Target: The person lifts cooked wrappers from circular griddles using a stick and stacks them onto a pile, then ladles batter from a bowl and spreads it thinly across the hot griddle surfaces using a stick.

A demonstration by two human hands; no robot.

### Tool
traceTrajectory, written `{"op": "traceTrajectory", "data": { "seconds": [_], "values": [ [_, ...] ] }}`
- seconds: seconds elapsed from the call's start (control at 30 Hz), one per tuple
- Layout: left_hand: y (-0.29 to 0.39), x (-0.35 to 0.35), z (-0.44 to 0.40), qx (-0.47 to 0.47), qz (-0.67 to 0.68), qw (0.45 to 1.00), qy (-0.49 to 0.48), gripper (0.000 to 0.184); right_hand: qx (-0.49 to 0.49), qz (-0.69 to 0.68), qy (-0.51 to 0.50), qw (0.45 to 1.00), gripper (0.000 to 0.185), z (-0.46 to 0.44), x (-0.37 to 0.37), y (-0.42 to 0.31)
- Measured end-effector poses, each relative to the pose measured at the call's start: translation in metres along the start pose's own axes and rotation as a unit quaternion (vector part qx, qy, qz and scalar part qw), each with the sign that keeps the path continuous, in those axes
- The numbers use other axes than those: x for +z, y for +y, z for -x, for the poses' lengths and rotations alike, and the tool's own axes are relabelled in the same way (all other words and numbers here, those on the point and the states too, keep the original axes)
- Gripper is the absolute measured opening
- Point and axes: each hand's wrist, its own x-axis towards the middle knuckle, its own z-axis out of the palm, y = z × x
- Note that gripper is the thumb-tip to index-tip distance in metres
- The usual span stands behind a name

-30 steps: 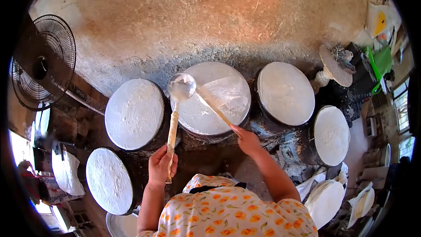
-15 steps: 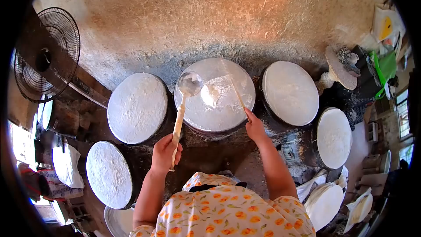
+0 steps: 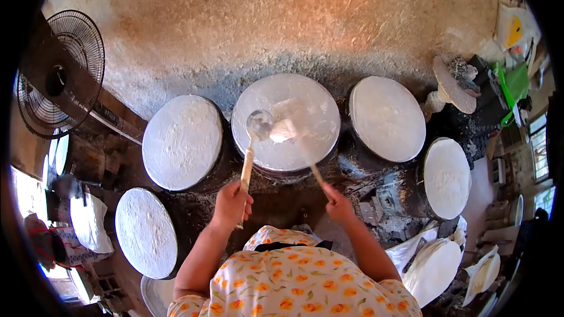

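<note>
Left hand point(image 3: 232, 204) closed round the lower handle of a metal ladle point(image 3: 249, 167), right hand point(image 3: 339, 202) gripping the near end of a thin stick point(image 3: 317, 174). Both grips sit well back, probably to keep fingers off the central round plate point(image 3: 252, 91); tools angle in from opposite sides, presumably so neither blocks the other. White-topped rounds flank it, left point(image 3: 183, 144) and right point(image 3: 388, 118), an arc that seems laid out for reach from one standing spot. Ladle bowl is over the central plate, just beside a pale lump point(image 3: 284, 131); contact unclear. Bowl greyish, handle pale and streaked. Stick's far end blurred, shape uncertain. Plate surface whitish, smeared; lump brighter, folded-looking.
</note>
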Motion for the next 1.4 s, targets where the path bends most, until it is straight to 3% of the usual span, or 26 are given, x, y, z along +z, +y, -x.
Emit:
{"op": "traceTrajectory", "data": {
  "seconds": [0.1, 0.2, 0.27, 0.3, 0.33, 0.4, 0.47, 0.53, 0.6, 0.63, 0.7, 0.77, 0.8, 0.87, 0.93, 0.97, 1.0, 1.03, 1.1, 1.13, 1.2, 1.27, 1.3, 1.33, 1.4],
  "values": [
    [0.002, 0.014, 0.026, -0.06, 0.153, 0.986, -0.002, 0.01, -0.032, -0.099, -0.058, 0.993, 0.059, 0.009, 0.044, -0.002],
    [0.002, -0.008, 0.038, -0.099, 0.365, 0.925, -0.021, 0.01, -0.044, -0.1, -0.078, 0.991, 0.059, 0.009, 0.039, -0.036],
    [0.004, -0.034, 0.06, -0.04, 0.394, 0.915, -0.075, 0.024, 0.063, -0.065, -0.094, 0.991, 0.059, 0.012, 0.017, -0.072],
    [0.001, -0.042, 0.072, -0.021, 0.407, 0.91, -0.075, 0.026, -0.017, -0.035, -0.043, 0.998, 0.058, 0.014, 0.01, -0.082],
    [0.0, -0.048, 0.081, -0.002, 0.419, 0.905, -0.076, 0.028, -0.02, -0.033, -0.045, 0.998, 0.058, 0.012, 0.003, -0.086],
    [0.006, -0.041, 0.093, -0.007, 0.42, 0.906, -0.053, 0.029, -0.14, 0.11, 0.051, 0.983, 0.056, 0.009, -0.008, -0.091],
    [0.002, -0.042, 0.094, -0.012, 0.428, 0.904, -0.026, 0.03, -0.192, 0.08, 0.093, 0.974, 0.054, -0.003, -0.005, -0.077],
    [-0.008, -0.055, 0.082, -0.045, 0.54, 0.824, -0.164, 0.033, -0.145, 0.063, 0.131, 0.979, 0.059, -0.017, -0.001, -0.061],
    [-0.013, -0.057, 0.084, -0.045, 0.576, 0.793, -0.192, 0.035, -0.039, 0.16, 0.018, 0.986, 0.064, -0.002, 0.011, -0.033],
    [-0.013, -0.057, 0.089, -0.002, 0.541, 0.823, -0.173, 0.034, 0.01, 0.214, -0.058, 0.975, 0.065, 0.011, 0.016, -0.033],
    [-0.01, -0.055, 0.096, 0.055, 0.48, 0.868, -0.116, 0.033, 0.008, 0.256, -0.111, 0.96, 0.064, 0.027, 0.019, -0.023],
    [-0.012, -0.058, 0.092, 0.054, 0.478, 0.871, -0.098, 0.032, 0.005, 0.296, -0.162, 0.941, 0.064, 0.033, 0.02, -0.007],
    [-0.014, -0.059, 0.091, 0.05, 0.473, 0.876, -0.08, 0.032, -0.053, 0.221, -0.039, 0.973, 0.064, 0.03, 0.019, 0.003],
    [-0.016, -0.058, 0.088, 0.048, 0.482, 0.872, -0.069, 0.031, -0.111, 0.14, 0.083, 0.98, 0.064, 0.028, 0.018, 0.019],
    [-0.015, -0.056, 0.087, 0.051, 0.5, 0.863, -0.052, 0.031, -0.042, 0.252, -0.054, 0.965, 0.061, 0.034, 0.014, 0.003],
    [-0.013, -0.057, 0.088, 0.053, 0.498, 0.864, -0.051, 0.031, -0.062, 0.303, -0.087, 0.947, 0.057, 0.032, 0.007, -0.009],
    [-0.01, -0.057, 0.089, 0.06, 0.506, 0.859, -0.044, 0.031, -0.064, 0.302, -0.086, 0.947, 0.057, 0.02, 0.002, -0.002],
    [-0.008, -0.058, 0.09, 0.066, 0.515, 0.854, -0.036, 0.032, -0.088, 0.349, -0.024, 0.933, 0.056, 0.005, -0.007, 0.011],
    [-0.01, -0.063, 0.093, 0.087, 0.527, 0.845, -0.023, 0.033, -0.081, 0.441, 0.02, 0.894, 0.054, -0.022, -0.029, -0.027],
    [-0.011, -0.065, 0.095, 0.107, 0.54, 0.835, -0.011, 0.034, -0.052, 0.486, 0.001, 0.872, 0.052, -0.038, -0.045, -0.053],
    [-0.009, -0.07, 0.104, 0.14, 0.553, 0.821, 0.02, 0.039, -0.056, 0.507, -0.009, 0.86, 0.051, -0.075, -0.061, -0.038],
    [-0.015, -0.08, 0.117, 0.168, 0.559, 0.808, 0.081, 0.04, -0.045, 0.522, 0.041, 0.851, 0.052, -0.116, -0.077, -0.026],
    [-0.022, -0.087, 0.126, 0.189, 0.573, 0.792, 0.091, 0.04, 0.019, 0.496, 0.013, 0.868, 0.056, -0.133, -0.088, -0.043],
    [-0.03, -0.095, 0.138, 0.212, 0.587, 0.774, 0.105, 0.04, 0.01, 0.514, 0.008, 0.858, 0.058, -0.142, -0.096, -0.051],
    [-0.037, -0.101, 0.174, 0.26, 0.591, 0.743, 0.174, 0.041, -0.042, 0.418, 0.03, 0.907, 0.063, -0.16, -0.103, -0.038]
  ]
}}
